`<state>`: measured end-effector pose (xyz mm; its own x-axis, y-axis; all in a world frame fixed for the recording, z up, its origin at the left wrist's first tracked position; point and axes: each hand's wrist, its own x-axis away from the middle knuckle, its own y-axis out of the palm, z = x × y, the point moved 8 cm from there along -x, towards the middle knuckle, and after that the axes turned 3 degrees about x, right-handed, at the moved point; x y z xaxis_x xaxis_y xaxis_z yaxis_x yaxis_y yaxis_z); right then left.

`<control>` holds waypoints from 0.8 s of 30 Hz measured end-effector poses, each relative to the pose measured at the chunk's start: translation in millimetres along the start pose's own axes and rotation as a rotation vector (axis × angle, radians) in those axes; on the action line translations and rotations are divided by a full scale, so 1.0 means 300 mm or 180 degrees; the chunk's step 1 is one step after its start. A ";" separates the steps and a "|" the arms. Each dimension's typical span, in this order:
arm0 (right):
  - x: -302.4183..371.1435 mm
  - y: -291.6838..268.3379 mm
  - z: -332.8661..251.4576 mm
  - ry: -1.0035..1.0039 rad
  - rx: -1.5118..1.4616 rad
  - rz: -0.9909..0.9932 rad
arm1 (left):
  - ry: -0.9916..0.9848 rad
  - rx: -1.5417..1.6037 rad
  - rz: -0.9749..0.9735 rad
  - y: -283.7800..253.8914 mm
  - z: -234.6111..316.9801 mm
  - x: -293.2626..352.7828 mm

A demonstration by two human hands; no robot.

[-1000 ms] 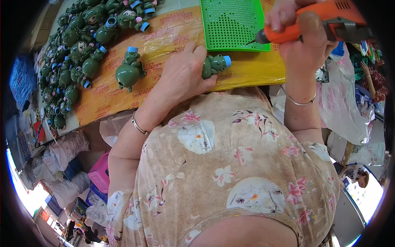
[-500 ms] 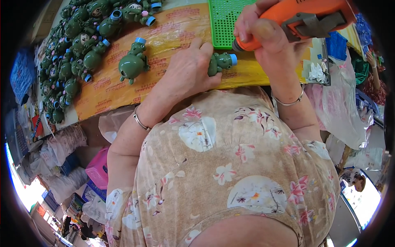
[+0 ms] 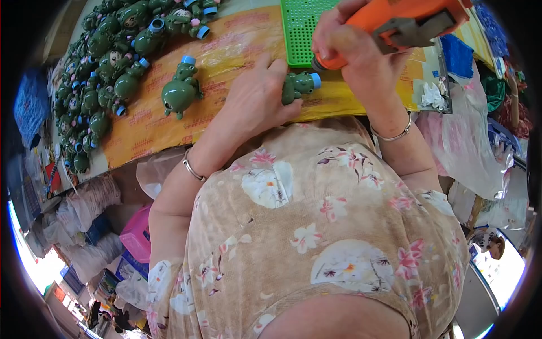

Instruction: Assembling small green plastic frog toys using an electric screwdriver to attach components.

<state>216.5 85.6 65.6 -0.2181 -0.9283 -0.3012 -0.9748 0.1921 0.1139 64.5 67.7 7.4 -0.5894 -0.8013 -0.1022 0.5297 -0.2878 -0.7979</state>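
Observation:
My left hand (image 3: 257, 93) presses a small green plastic toy figure (image 3: 297, 86) with a blue cap against the covered tabletop; much of the figure is hidden under my fingers. An orange electric screwdriver (image 3: 406, 22) is gripped in my right hand (image 3: 358, 48). Its dark tip (image 3: 318, 63) points left and sits just above the blue-capped end of the figure; whether the two touch I cannot tell. Another green toy figure (image 3: 179, 93) with a blue cap lies alone to the left of my left hand.
A big heap of similar green figures (image 3: 113, 62) covers the table's left side. Behind the held figure lies a green perforated tray (image 3: 305, 39). White scraps (image 3: 433, 96) sit by the table's right edge, with plastic bags (image 3: 468, 141) hanging below. A pink bin (image 3: 135, 234) stands lower left.
My right hand and the screwdriver have shifted slightly left, the tip staying close to the figure's blue cap. My left hand keeps its hold on the figure.

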 end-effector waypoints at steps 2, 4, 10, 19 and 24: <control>-0.025 -0.019 -0.054 -0.0079 -0.0569 -0.0126 | -0.0067 0.0051 0.0005 -0.003 -0.010 0.019; -0.056 -0.061 -0.088 -0.0155 -0.1128 -0.0239 | -0.0123 0.0109 -0.0007 -0.017 -0.014 0.032; -0.147 -0.197 -0.024 -0.0660 -0.0116 -0.0015 | 0.0018 0.0446 -0.0069 -0.023 -0.007 0.024; -0.130 -0.224 0.033 -0.0462 -0.0291 0.0189 | -0.0131 0.0307 -0.0118 -0.012 -0.008 0.016; -0.125 -0.223 0.036 -0.0532 -0.0314 0.0168 | -0.0121 0.0268 -0.0030 -0.014 -0.004 0.017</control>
<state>289.3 111.2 59.0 -0.2817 -0.8503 -0.4445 -0.9541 0.1994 0.2233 58.4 65.5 9.6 -0.5719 -0.8172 -0.0710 0.5746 -0.3373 -0.7457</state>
